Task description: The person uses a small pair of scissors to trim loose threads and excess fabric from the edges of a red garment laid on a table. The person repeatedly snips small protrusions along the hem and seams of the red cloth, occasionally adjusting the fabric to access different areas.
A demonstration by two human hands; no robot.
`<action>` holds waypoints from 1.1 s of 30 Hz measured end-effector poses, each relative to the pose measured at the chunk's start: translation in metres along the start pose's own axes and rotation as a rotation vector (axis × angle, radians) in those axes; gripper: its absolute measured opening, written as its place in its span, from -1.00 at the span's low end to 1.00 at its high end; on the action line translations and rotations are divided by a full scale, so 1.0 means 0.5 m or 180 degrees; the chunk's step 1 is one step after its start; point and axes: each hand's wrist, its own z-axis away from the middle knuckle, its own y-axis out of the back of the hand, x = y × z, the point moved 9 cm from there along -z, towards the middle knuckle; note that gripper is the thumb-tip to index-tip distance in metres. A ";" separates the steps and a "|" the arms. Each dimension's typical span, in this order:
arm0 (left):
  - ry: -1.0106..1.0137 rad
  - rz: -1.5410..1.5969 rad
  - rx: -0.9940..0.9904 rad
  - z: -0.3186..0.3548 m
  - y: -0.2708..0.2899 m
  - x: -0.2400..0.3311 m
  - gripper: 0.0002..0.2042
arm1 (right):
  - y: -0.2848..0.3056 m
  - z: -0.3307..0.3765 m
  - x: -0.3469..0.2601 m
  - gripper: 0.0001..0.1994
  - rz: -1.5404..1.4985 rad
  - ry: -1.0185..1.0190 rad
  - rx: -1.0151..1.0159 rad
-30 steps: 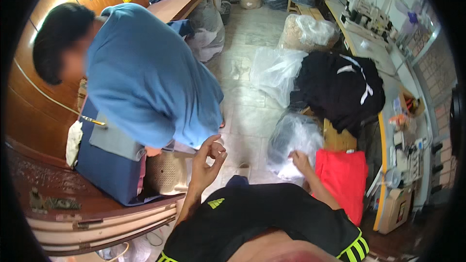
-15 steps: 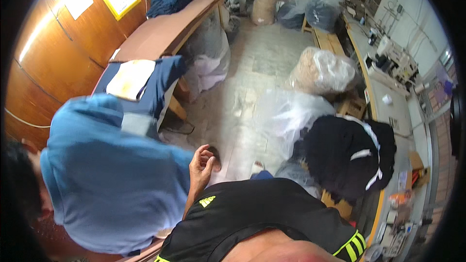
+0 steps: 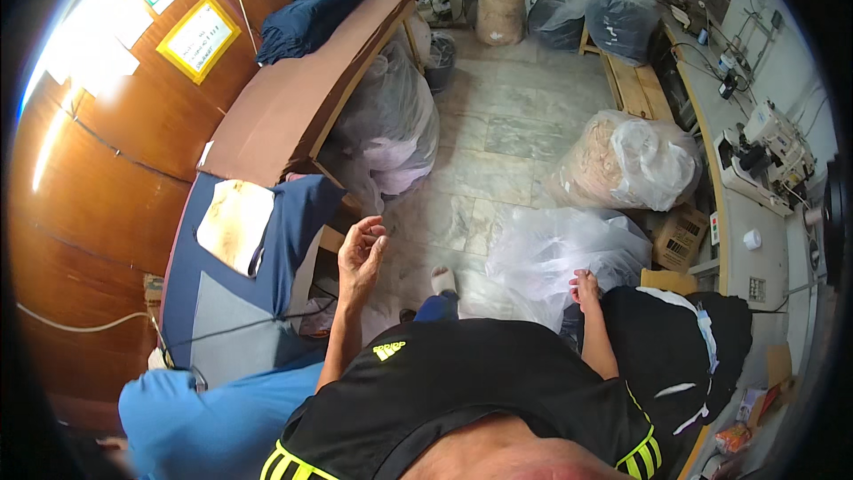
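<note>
My left hand (image 3: 360, 258) hangs in the air in front of my body, fingers loosely bent and apart from the thumb, with nothing in it. It is nearest to the right edge of a table covered with dark blue cloth (image 3: 191, 236). Lower and to the right, my right hand (image 3: 585, 290) is also raised and empty, its fingers slightly curled. Behind it lies a clear plastic bag (image 3: 560, 249), and a big black cloth bundle (image 3: 657, 347) with white strips sits beside that forearm. I cannot tell whether the right hand touches the bag.
A pale cloth piece (image 3: 235, 227) lies on the blue cloth. Beyond stretches a long brown-topped table (image 3: 293, 93) with filled bags under it. A tiled aisle (image 3: 466, 160) runs ahead. On the right stand a stuffed bag (image 3: 622, 160), a carton (image 3: 681, 238) and a sewing machine (image 3: 769, 156). A blue-shirted person (image 3: 204, 418) is at lower left.
The view has shifted forward along the aisle. The blue-shirted person now sits lower at the left, uncovering more of the cloth-covered table. My right hand has come into view; my left stays raised.
</note>
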 end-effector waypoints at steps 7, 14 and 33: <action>-0.0142 0.0125 0.0266 -0.314 0.084 -0.114 -0.68 | -0.087 -0.062 0.110 -0.72 0.0662 -0.0629 0.0130; -0.0180 -0.0027 0.0877 -0.625 0.228 -0.202 -0.67 | -0.207 -0.142 -0.075 -0.74 0.0850 -0.0759 0.0130; 0.0318 -0.3557 0.1965 -1.356 0.212 -0.343 -0.39 | -0.391 -0.809 -0.625 -0.76 0.1014 -0.0504 -0.0135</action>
